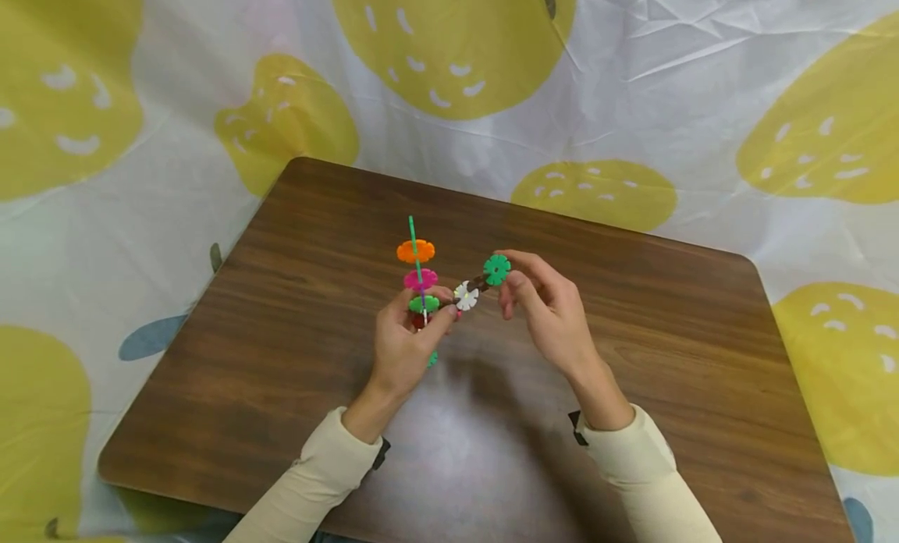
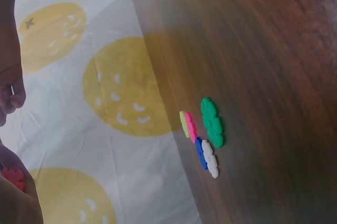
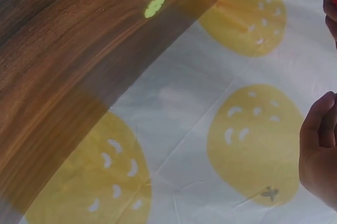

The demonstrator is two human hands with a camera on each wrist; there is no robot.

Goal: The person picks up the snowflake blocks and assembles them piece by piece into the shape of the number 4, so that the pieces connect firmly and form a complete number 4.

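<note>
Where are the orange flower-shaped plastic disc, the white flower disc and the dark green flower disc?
orange flower-shaped plastic disc [image 1: 415, 251], head view, its centre.
white flower disc [image 1: 466, 296], head view, its centre.
dark green flower disc [image 1: 496, 269], head view, its centre.

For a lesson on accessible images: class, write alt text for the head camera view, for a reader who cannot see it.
Two hands join flower-shaped plastic discs above a brown wooden table. The left hand grips a green stick threaded with orange, pink and green discs; the right hand pinches a green disc linked to a white disc. A white cloth with yellow fruit shapes surrounds the table.
</note>
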